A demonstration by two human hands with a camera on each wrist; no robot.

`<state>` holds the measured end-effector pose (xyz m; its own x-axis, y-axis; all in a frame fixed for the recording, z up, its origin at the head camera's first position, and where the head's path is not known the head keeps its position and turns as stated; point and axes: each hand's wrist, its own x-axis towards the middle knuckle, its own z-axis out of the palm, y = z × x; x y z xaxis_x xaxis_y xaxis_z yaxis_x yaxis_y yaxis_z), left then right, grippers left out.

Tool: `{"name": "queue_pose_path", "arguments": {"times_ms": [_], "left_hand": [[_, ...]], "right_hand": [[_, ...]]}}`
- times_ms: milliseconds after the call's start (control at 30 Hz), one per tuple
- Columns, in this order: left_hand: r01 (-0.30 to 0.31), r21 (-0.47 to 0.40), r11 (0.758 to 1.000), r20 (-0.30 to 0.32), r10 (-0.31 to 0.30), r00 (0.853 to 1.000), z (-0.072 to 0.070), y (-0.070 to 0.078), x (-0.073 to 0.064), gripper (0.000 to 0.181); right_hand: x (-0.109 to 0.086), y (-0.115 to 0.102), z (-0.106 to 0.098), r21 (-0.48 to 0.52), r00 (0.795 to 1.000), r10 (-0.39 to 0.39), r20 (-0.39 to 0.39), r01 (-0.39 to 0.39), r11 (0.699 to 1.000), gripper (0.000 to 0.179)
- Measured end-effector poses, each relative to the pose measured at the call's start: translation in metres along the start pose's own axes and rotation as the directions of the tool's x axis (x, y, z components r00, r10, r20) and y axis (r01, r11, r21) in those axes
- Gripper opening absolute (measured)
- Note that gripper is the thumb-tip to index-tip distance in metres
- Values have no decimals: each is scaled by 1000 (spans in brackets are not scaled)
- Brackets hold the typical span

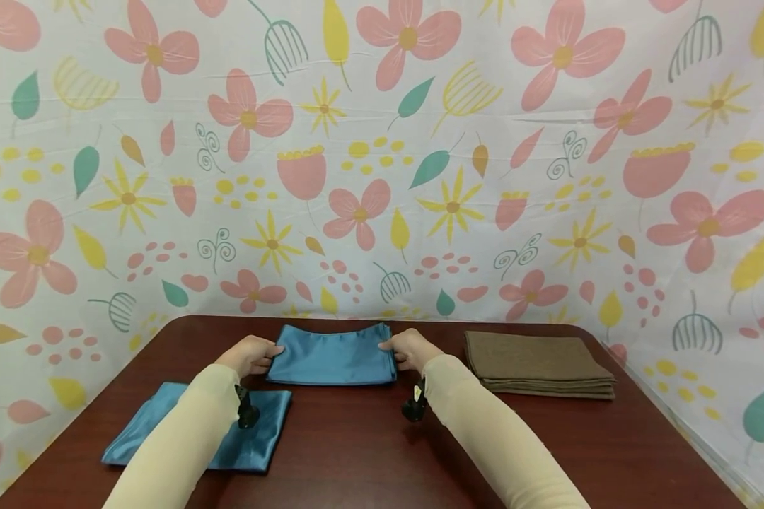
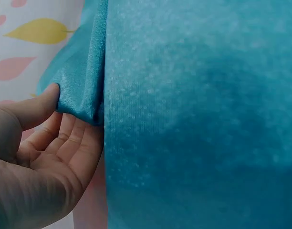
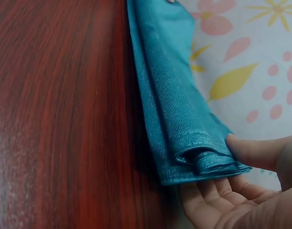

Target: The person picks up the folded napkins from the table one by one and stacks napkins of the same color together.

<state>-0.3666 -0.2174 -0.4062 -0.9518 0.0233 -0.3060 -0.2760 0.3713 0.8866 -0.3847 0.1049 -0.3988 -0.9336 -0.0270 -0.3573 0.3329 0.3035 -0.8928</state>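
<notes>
Both hands hold a folded blue satin cloth (image 1: 331,359) by its two ends, near the table's far edge. At its left end my left hand (image 1: 251,355) pinches it; in the left wrist view the thumb lies on top of the folded corner (image 2: 77,93), with fingers beneath. My right hand (image 1: 414,348) grips the right end the same way. Stacked fold layers (image 3: 203,152) show there in the right wrist view. The cloth's upper edge dips in the middle between the hands.
A second folded blue cloth (image 1: 248,445) lies at the front left, partly under the left forearm. To the right sits a stack of folded brown cloths (image 1: 537,357). The dark red wooden table (image 1: 356,445) meets a flower-printed backdrop (image 1: 382,162) behind.
</notes>
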Motion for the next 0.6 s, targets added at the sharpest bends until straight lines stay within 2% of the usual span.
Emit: {"name": "queue_pose_path", "arguments": {"times_ms": [333,600], "left_hand": [[-12,-10,1000,21,12,1000,-7,3,-9,58],[-28,-8,1000,-13,27,1000,-13,10,-18,56]], "right_hand": [[-3,5,-1,70,1000,-20,13,19,997,66],[-6,-1,0,42,996,-41,74,38,998,60]]}}
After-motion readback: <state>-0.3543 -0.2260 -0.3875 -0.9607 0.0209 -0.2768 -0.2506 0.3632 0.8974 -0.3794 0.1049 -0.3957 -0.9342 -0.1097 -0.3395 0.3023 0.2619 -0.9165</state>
